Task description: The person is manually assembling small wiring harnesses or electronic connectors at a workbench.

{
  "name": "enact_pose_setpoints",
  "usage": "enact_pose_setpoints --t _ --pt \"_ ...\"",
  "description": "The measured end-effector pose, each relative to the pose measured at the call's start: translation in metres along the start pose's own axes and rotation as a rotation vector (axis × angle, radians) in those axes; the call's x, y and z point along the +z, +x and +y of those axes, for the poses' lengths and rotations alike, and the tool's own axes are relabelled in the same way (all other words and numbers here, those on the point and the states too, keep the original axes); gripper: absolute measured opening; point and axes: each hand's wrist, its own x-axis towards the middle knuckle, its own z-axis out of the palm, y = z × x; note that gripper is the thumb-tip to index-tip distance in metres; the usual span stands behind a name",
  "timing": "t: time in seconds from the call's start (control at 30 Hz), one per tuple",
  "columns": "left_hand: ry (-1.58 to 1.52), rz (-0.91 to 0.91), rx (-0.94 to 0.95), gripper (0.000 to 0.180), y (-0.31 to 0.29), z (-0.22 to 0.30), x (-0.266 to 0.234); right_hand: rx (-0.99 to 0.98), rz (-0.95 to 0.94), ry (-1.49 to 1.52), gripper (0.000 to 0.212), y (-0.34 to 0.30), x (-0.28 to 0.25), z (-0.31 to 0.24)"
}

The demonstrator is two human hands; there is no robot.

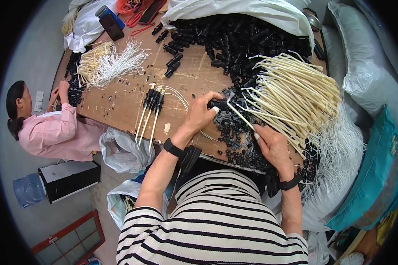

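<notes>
Over the pile of small black plastic pieces (236, 140), my left hand (200, 113) is closed around a black cylindrical plastic fitting (218, 104). Its thumb and a fingertip have white coverings. My right hand (273, 145) pinches one thin cream tube (241, 115) near its lower end. The tube slants up toward the fitting, its white tip close beside it; whether they touch I cannot tell. A large bundle of cream tubes (296, 90) with white cords lies to the right. Left of my left hand, several cream tubes joined to black fittings (153, 100) lie together.
A heap of black fittings (234, 37) spills from a white sack (252, 9) at the back. Another bundle with white cords (124, 62) lies far left, near a co-worker in pink (62, 130). Full sacks (362, 57) crowd the right side. A phone (111, 27) stands at the back left.
</notes>
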Motion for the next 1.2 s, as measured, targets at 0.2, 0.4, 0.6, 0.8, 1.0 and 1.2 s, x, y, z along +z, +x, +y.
enact_pose_setpoints --t 0.2,0.4,0.6,0.8,1.0,1.2 --pt "0.349 -0.127 0.469 0.03 -0.008 0.008 0.021 -0.156 -0.065 -0.283 0.043 0.004 0.006 -0.013" --pt "0.521 -0.021 0.536 0.04 -0.015 0.002 0.009 0.322 0.104 0.143 0.056 -0.006 -0.001 0.002" --pt "0.474 -0.15 0.577 0.031 -0.034 0.035 0.026 0.161 0.118 0.432 0.01 0.004 0.002 -0.005" --pt "0.067 -0.09 -0.197 0.011 -0.036 0.004 0.015 0.207 -0.091 0.901 0.012 0.007 -0.018 -0.028" --pt "-0.178 -0.085 -0.155 0.018 -0.036 0.021 0.028 0.122 0.07 0.231 0.013 0.009 0.034 -0.037" --pt "0.283 -0.067 0.15 0.04 -0.041 0.02 0.02 0.034 0.179 0.029 0.011 0.009 0.038 -0.029"
